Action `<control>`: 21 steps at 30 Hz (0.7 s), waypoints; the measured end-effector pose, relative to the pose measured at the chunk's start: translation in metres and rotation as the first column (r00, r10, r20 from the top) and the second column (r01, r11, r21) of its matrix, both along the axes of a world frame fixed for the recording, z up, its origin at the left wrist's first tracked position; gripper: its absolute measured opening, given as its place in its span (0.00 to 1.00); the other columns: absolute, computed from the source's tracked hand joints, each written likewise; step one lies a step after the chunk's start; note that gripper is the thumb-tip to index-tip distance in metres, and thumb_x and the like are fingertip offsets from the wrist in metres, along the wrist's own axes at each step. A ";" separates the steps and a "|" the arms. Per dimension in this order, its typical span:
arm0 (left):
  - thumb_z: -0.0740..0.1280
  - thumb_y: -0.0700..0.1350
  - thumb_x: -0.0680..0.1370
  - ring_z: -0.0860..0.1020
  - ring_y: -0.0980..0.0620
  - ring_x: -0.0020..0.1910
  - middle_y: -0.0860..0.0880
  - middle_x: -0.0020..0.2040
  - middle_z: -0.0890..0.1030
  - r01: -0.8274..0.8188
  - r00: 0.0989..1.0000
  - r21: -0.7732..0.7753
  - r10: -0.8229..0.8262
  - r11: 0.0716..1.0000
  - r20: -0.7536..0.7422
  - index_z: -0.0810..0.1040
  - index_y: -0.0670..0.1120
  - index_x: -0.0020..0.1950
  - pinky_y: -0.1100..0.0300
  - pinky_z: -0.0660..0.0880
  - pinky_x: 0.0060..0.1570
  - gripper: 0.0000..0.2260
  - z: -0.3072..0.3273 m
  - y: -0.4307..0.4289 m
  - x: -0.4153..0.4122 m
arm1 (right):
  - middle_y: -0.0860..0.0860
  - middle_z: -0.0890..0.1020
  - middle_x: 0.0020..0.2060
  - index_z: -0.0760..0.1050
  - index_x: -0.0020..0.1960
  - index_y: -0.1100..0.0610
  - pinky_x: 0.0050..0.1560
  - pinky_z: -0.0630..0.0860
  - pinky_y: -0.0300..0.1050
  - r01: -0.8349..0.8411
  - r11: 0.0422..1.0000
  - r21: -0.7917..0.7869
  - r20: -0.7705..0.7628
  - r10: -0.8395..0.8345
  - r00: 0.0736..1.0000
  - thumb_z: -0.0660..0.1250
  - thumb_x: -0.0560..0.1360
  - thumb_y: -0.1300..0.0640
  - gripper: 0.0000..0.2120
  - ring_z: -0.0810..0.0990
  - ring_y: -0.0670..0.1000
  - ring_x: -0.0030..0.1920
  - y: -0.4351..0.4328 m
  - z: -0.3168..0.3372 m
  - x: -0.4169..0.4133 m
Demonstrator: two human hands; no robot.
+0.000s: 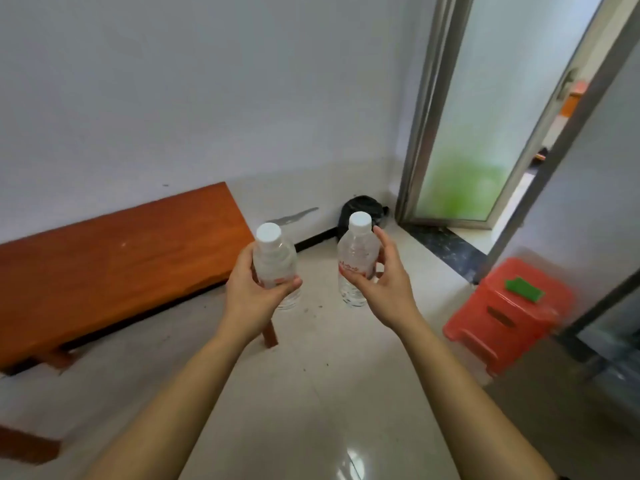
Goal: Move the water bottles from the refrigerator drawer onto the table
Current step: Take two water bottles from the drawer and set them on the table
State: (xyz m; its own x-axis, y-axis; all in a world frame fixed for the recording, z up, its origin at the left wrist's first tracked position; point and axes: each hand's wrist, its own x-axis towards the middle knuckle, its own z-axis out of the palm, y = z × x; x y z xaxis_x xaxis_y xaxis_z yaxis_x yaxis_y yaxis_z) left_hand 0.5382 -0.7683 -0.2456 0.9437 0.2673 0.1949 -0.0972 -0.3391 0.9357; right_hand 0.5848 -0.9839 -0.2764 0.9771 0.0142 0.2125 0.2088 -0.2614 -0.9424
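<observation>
At the left of the frame the wooden table (104, 258) lies along the wall, and neither bottle is on it yet; both are held in the air over the tiled floor, just right of its near corner. The left hand (249, 292) wraps fingers and thumb round the middle of the left bottle (275, 261), a firm-looking hold. Right of centre, the right hand (384, 282) pinches the right bottle (356, 258) at its label between thumb and fingers, with the forefinger raised near the shoulder. That looser hold seems likelier to slip, more so if the plastic is wet. Swinging both left at once could knock the bottles together, or land one on the table's edge to topple. The red stool (502, 317) at lower right stands well apart.
</observation>
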 end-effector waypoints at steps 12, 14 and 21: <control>0.80 0.44 0.67 0.76 0.54 0.56 0.56 0.57 0.77 -0.366 0.929 -0.076 0.369 0.927 0.019 0.70 0.53 0.66 0.56 0.74 0.57 0.31 -0.002 0.298 0.022 | 0.38 0.73 0.65 0.60 0.75 0.41 0.65 0.75 0.47 -0.357 0.929 -0.102 0.020 0.361 0.933 0.77 0.69 0.46 0.40 0.74 0.42 0.65 0.329 0.008 0.069; 0.80 0.44 0.68 0.77 0.58 0.53 0.58 0.55 0.77 -0.398 0.916 -0.097 0.400 0.912 0.004 0.70 0.53 0.66 0.62 0.73 0.52 0.31 -0.005 0.330 0.041 | 0.38 0.74 0.65 0.60 0.73 0.41 0.65 0.76 0.52 -0.395 0.909 -0.134 0.011 0.400 0.916 0.77 0.69 0.44 0.38 0.75 0.44 0.64 0.366 0.001 0.089; 0.80 0.42 0.66 0.76 0.55 0.56 0.57 0.56 0.77 -0.498 0.866 -0.123 0.485 0.859 -0.119 0.70 0.55 0.64 0.61 0.72 0.51 0.31 -0.042 0.425 0.133 | 0.39 0.75 0.62 0.61 0.71 0.42 0.62 0.77 0.47 -0.513 0.842 -0.166 -0.025 0.516 0.856 0.76 0.71 0.47 0.35 0.76 0.45 0.63 0.470 -0.042 0.191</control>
